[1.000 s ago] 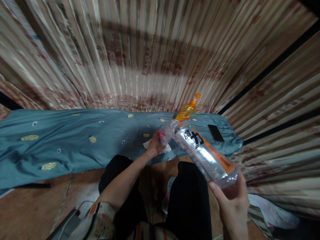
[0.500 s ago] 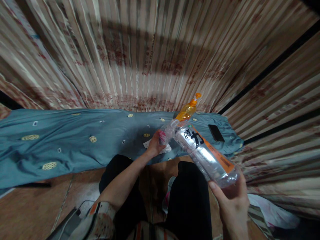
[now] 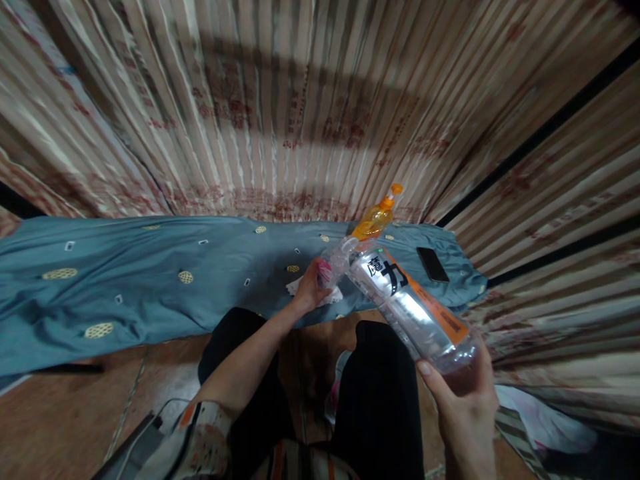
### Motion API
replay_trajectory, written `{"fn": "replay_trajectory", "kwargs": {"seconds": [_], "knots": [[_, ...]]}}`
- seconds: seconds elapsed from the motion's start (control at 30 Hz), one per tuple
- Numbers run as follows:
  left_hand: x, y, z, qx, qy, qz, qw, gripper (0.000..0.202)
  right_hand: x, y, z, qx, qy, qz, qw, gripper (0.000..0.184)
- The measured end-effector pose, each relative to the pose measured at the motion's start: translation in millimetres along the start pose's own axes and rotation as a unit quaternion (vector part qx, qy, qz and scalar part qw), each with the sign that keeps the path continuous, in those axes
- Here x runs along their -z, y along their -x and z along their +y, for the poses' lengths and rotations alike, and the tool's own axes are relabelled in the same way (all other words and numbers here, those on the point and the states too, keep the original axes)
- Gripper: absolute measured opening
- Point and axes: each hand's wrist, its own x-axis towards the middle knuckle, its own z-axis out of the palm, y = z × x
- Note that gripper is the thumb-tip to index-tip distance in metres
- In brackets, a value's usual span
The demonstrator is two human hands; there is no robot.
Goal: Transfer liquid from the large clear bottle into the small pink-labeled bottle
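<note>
My right hand (image 3: 463, 407) grips the base end of a large clear plastic bottle (image 3: 415, 307) with a silver and orange label. The bottle is tilted, and its neck end points up and left. In my left hand (image 3: 310, 287) is a small clear plastic bottle (image 3: 342, 257) with pink on the part near my fingers. The upper ends of the two bottles meet or overlap in view; whether they touch I cannot tell. Just behind them stands an amber pump bottle (image 3: 373, 223) with an orange pump top. Under my left hand lies a white paper or cloth piece (image 3: 333, 297).
A blue-green patterned cloth (image 3: 150, 267) covers the long surface before me. A black phone (image 3: 433, 265) lies on it to the right. Pleated curtains (image 3: 280, 100) hang behind and at the right, with dark poles. My knees are close to the front edge.
</note>
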Motion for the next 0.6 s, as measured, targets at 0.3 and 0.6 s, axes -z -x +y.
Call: {"fn": "replay_trajectory", "kwargs": {"seconds": [0.3, 0.6], "knots": [[0.2, -0.2, -0.1, 0.016, -0.002, 0.003, 1.0, 0.106, -0.3, 0.0, -1.6, 0.015, 0.006, 0.006, 1.0, 0.123], [2.2, 1.3, 8.2, 0.024, 0.002, 0.004, 1.0, 0.107, -0.1, -1.1, 0.0, -0.01, -0.006, -0.006, 1.0, 0.132]]}}
